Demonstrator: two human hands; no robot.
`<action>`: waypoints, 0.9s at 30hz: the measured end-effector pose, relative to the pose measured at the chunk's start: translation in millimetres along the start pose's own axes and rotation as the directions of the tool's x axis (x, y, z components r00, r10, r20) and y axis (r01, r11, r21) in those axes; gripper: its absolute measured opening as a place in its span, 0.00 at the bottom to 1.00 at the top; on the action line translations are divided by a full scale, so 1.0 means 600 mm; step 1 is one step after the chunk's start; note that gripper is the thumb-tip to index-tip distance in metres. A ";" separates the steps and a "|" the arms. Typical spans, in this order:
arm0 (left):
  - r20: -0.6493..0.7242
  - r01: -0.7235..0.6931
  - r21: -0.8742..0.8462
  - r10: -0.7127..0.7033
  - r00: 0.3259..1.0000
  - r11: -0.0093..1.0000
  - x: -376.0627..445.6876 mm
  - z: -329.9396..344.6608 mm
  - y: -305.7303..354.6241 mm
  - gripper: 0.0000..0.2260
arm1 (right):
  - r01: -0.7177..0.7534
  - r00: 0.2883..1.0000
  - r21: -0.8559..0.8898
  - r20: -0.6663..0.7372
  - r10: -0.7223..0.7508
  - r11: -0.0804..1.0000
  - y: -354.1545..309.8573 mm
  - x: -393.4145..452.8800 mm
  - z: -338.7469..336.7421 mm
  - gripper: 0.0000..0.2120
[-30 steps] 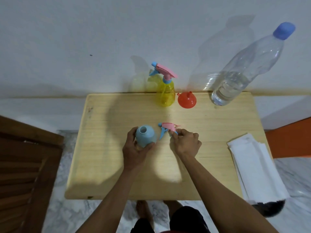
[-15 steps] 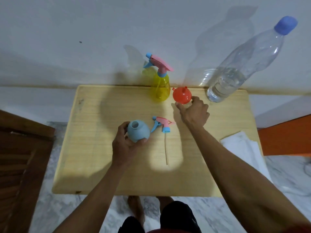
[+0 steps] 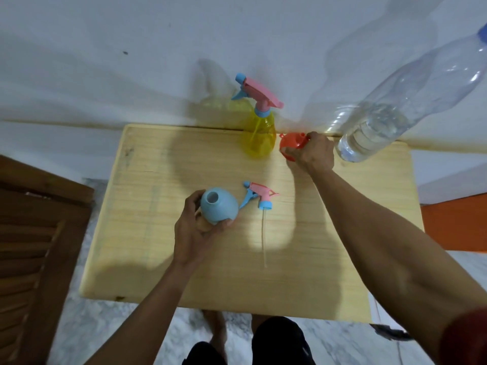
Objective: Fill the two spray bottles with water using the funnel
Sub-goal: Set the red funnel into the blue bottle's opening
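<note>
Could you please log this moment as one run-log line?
left hand: holds open blue spray bottle | right hand: grips orange funnel | trigger head: lying on table | yellow bottle: capped

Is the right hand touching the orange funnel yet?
Touching. The head view shows the right hand with its fingers curled round the orange funnel, beside the yellow spray bottle.

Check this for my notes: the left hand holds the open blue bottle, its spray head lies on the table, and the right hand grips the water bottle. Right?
Not quite. In the head view the right hand grips the funnel, not the water bottle, which stands untouched beside it. The rest holds: the left hand holds the open blue bottle, and its spray head lies on the table.
</note>
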State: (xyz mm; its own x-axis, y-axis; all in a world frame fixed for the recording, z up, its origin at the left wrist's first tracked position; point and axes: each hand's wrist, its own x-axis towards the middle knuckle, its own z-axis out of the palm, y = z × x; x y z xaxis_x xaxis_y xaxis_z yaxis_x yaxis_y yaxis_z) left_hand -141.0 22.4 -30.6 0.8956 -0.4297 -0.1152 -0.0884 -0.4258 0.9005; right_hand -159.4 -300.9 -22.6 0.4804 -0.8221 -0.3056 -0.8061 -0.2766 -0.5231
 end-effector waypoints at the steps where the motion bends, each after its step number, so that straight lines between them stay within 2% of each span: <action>1: 0.000 0.000 0.004 0.000 1.000 1.000 0.000 0.000 0.000 0.36 | 0.006 1.000 0.026 -0.004 -0.006 1.000 0.001 -0.001 -0.002 0.33; 5: 0.001 -0.012 -0.016 0.012 1.000 1.000 -0.004 0.001 -0.004 0.37 | 0.050 0.998 0.175 -0.035 -0.044 0.983 0.007 -0.032 -0.024 0.36; 7: 0.004 -0.017 -0.018 0.017 1.000 1.000 -0.004 0.000 -0.005 0.36 | 0.064 0.998 0.320 -0.040 -0.054 0.945 0.009 -0.067 -0.046 0.41; 9: 0.010 -0.010 -0.023 0.010 1.000 1.000 -0.006 -0.001 -0.004 0.35 | 0.080 0.997 0.455 -0.047 -0.065 0.887 0.011 -0.108 -0.070 0.42; 13: 0.030 0.006 -0.039 -0.005 1.000 0.999 -0.002 -0.004 0.005 0.35 | 0.149 0.988 0.635 -0.065 -0.140 0.758 -0.014 -0.190 -0.115 0.36; 15: 0.000 -0.003 -0.068 0.003 1.000 0.998 -0.005 -0.042 0.008 0.34 | 0.211 0.973 0.688 -0.080 -0.217 0.695 -0.064 -0.255 -0.121 0.31; 17: -0.014 0.017 -0.067 -0.018 1.000 0.998 -0.001 -0.039 -0.001 0.34 | 0.200 0.964 0.745 -0.035 -0.262 0.637 -0.096 -0.290 -0.115 0.28; 20: -0.011 0.009 -0.055 -0.010 1.000 0.998 -0.003 -0.028 -0.014 0.34 | 0.200 0.951 0.775 -0.007 -0.309 0.599 -0.121 -0.326 -0.077 0.28; 27: 0.015 -0.074 -0.047 0.075 0.997 0.996 -0.005 0.001 -0.001 0.36 | 0.213 0.950 0.693 0.020 -0.313 0.689 -0.118 -0.348 0.003 0.34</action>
State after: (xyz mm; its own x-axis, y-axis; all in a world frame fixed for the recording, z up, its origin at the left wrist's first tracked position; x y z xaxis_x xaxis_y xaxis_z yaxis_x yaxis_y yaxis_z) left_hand -143.8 23.0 -31.0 0.8796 -0.4728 -0.0536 -0.1342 -0.3546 0.9253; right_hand -201.8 -108.9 76.9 0.7154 -0.6841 -0.1423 -0.2139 -0.0205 -0.9766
